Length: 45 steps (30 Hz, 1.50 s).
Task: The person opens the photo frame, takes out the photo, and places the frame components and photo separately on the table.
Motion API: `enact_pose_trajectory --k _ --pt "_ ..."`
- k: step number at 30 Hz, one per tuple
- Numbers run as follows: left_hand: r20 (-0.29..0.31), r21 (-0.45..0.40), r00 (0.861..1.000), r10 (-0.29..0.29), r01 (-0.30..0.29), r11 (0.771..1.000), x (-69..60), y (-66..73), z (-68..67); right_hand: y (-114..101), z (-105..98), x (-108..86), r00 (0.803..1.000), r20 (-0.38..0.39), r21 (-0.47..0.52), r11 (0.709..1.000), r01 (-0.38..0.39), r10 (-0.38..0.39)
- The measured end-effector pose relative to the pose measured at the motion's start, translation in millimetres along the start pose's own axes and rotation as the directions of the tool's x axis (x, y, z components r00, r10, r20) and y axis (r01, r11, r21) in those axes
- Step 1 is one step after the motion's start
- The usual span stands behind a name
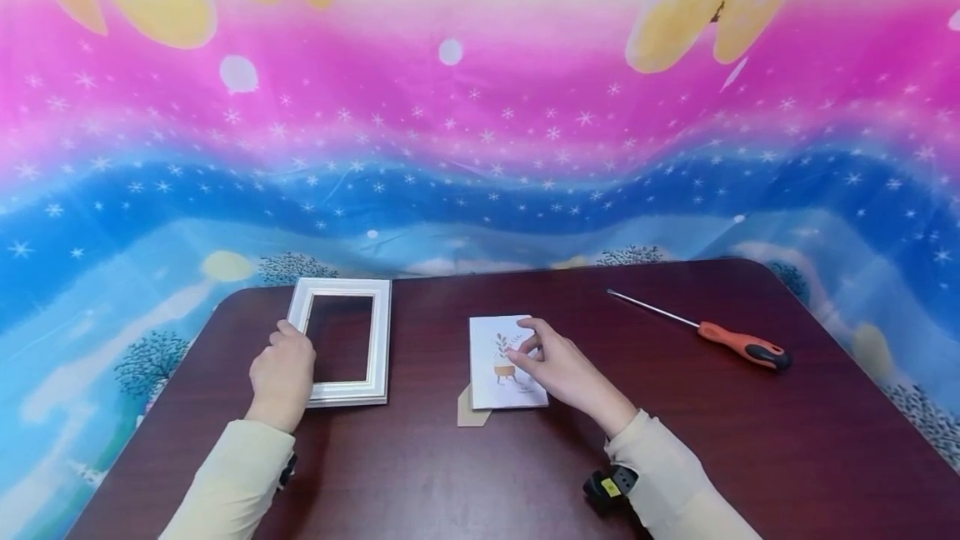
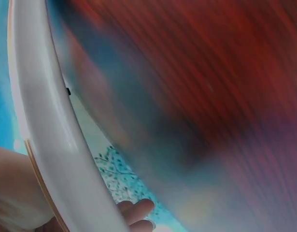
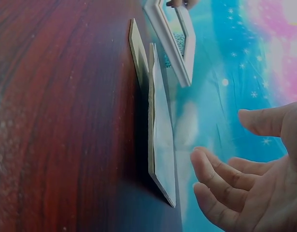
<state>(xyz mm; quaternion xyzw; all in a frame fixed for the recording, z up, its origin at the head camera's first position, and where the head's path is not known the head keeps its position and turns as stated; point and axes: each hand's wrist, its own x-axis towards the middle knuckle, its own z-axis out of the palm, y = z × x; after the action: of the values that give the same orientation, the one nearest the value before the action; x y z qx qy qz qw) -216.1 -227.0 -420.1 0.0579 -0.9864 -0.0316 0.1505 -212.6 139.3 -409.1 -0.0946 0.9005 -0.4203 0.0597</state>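
My left hand grips the left side of a white picture frame, which is held up over the table's left part. Through its opening the dark tabletop shows. In the left wrist view the frame's pale side runs between thumb and fingers. A print of a potted plant lies on a thin backing board in the middle. From under the board sticks out a tan flap. Just above the print hovers my right hand, fingers loosely bent, holding nothing; the right wrist view shows it apart from the board.
On the right of the dark wooden table lies a screwdriver with an orange and black handle, its tip toward the back left. A colourful printed cloth hangs behind the table and along its sides.
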Motion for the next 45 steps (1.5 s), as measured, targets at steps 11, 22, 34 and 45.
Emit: enact_pose_trajectory --k 11,22,34,45 --pt "0.015 0.041 0.999 0.030 -0.030 0.999 1.8 -29.1 -5.9 -0.6 -2.3 0.1 1.000 0.012 -0.007 1.000 0.008 -0.008" --pt "0.175 0.011 0.985 0.009 -0.011 1.000 4.7 -42.6 -13.0 0.8 -2.1 0.3 1.000 0.012 -0.021 1.000 0.009 -0.009" --pt "0.239 0.010 0.971 -0.011 0.008 1.000 8.0 -48.0 -11.5 2.6 -1.8 2.2 1.000 0.005 -0.024 0.999 0.023 -0.023" --pt "0.258 0.028 0.966 -0.009 0.002 1.000 10.4 -52.3 0.2 0.6 -4.5 1.3 0.998 0.010 -0.027 0.998 0.054 -0.054"
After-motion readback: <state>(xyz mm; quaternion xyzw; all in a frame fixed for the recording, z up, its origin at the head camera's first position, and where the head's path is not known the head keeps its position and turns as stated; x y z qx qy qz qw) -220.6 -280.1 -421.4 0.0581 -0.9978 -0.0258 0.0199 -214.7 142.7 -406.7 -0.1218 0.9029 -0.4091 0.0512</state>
